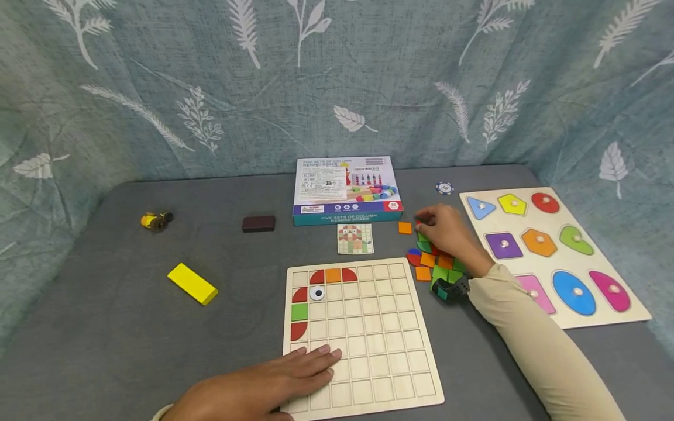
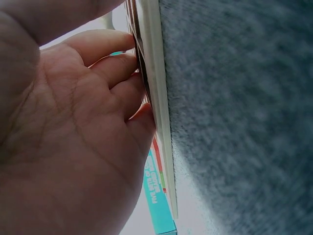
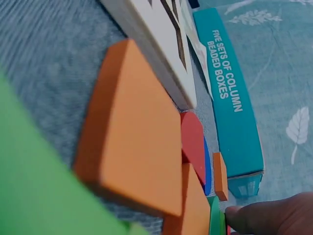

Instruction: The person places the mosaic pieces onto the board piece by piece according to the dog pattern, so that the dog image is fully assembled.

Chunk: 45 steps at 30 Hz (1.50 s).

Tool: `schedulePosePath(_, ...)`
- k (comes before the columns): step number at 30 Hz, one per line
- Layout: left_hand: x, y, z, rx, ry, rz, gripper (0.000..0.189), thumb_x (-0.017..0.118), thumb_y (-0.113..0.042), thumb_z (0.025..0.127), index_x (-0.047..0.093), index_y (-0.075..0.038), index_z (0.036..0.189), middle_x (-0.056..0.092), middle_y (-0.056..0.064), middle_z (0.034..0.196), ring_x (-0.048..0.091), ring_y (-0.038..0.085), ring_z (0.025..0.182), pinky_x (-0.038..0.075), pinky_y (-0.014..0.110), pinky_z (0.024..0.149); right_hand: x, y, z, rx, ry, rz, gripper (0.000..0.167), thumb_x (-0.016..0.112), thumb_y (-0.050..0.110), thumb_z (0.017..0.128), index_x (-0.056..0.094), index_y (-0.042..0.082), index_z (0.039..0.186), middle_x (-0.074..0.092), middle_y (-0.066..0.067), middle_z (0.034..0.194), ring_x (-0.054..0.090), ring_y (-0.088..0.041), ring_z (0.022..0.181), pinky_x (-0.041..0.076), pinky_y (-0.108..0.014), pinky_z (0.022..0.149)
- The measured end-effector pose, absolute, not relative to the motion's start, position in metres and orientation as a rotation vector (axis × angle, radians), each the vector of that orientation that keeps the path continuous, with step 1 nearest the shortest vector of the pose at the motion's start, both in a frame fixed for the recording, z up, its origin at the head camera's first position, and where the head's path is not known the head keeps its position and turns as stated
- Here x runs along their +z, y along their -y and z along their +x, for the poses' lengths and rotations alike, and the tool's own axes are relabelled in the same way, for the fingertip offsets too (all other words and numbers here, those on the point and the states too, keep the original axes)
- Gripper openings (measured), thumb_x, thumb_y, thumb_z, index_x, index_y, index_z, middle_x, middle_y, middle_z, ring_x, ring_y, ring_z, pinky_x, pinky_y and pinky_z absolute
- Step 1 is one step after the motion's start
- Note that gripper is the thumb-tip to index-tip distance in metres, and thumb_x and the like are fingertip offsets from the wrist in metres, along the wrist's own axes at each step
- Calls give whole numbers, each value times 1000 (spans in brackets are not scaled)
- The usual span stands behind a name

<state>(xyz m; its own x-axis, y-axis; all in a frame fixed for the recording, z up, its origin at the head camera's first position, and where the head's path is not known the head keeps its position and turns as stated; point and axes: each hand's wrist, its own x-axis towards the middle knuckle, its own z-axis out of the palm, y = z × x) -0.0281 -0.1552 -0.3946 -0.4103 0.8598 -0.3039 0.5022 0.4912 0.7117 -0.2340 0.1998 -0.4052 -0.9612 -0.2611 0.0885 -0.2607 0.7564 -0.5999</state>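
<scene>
My left hand (image 1: pixel 258 383) rests flat with straight fingers on the lower left of a wooden grid board (image 1: pixel 376 342). In the left wrist view its fingertips touch the board's edge (image 2: pixel 159 98). Red quarter-round pieces (image 1: pixel 298 331), an orange square (image 1: pixel 333 275), a green square (image 1: pixel 299 311) and an eye disc (image 1: pixel 317 293) sit in the board's upper-left cells. Beyond its right side, my right hand (image 1: pixel 447 231) reaches over a pile of coloured pieces (image 1: pixel 427 259). Its thumb and forefinger pinch a small red piece (image 1: pixel 419 221), mostly hidden, beside green ones.
A picture card (image 1: pixel 355 238) lies between the board and a beaded-boxes carton (image 1: pixel 347 190). A knob puzzle (image 1: pixel 511 216) stands right, near a poker chip (image 1: pixel 444 187). A yellow block (image 1: pixel 192 284), dark block (image 1: pixel 258 224) and small yellow-black toy (image 1: pixel 157 220) lie left. One orange square (image 1: pixel 404 228) lies apart.
</scene>
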Motion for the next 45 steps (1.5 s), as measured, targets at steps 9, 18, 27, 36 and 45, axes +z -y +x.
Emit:
schedulePosePath(9, -395, 153, -28, 723, -2073, 1109, 73, 67, -16, 93, 28, -18, 154, 14, -7, 161, 19, 26, 146, 32, 43, 110, -400, -197, -234, -948, -2932, -410, 22, 63, -1, 89, 69, -9, 108, 69, -22, 99, 62, -31, 84, 51, -44, 74)
schedulePosePath(18, -395, 155, -30, 681, -2071, 1153, 74, 67, -18, 93, 27, -16, 155, 14, -4, 161, 18, 23, 146, 28, 41, 112, -400, -202, -232, -950, -2952, -392, 12, 62, 1, 91, 70, -5, 97, 68, -16, 88, 58, -28, 76, 48, -41, 71)
schedulePosePath(27, -393, 154, -30, 719, -2067, 1133, 79, 52, -59, 91, 30, -16, 154, 15, -5, 161, 20, 25, 145, 32, 46, 109, -394, -202, -227, -1088, -3109, -367, 18, 56, 3, 96, 68, -6, 106, 62, -20, 93, 55, -31, 76, 45, -41, 68)
schedulePosePath(36, -394, 156, -29, 750, -2063, 1134, 79, 52, -59, 91, 29, -17, 154, 14, -6, 161, 19, 26, 145, 35, 46, 107, -385, -184, -215, -1221, -3004, -501, 17, 57, 2, 97, 65, -7, 109, 60, -19, 98, 56, -29, 80, 47, -40, 70)
schedulePosePath(45, -394, 155, -29, 752, -2058, 1135, 76, 50, -58, 93, 30, -17, 153, 14, -5, 161, 18, 26, 146, 29, 45, 111, -380, -163, -197, -1212, -2819, -657, 17, 63, 0, 92, 68, -4, 108, 66, -10, 96, 61, -21, 78, 51, -34, 68)
